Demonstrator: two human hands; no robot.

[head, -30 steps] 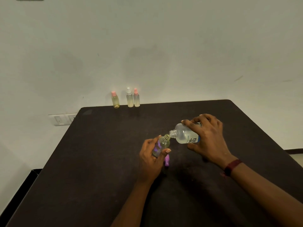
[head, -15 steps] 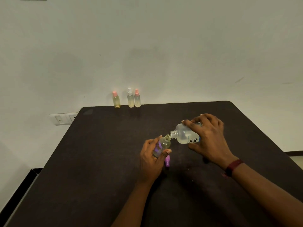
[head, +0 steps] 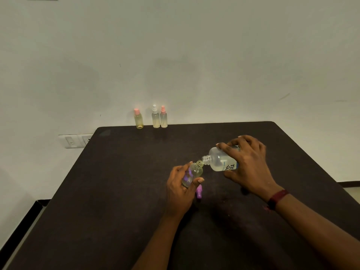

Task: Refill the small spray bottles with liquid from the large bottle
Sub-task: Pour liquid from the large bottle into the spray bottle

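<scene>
table (head: 120, 182) left half open | obstacles: three spray bottles (head: 156, 118) far edge | purple cap (head: 199, 191) centre

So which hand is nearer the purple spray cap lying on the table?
Left. The left hand holds the small bottle right beside the purple cap, its thumb just above it. The right hand is off to the right, tilting the large bottle.

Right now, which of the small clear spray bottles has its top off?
The small clear bottle tilted in the left hand; its threaded neck is bare, while the three by the wall are capped.
</scene>
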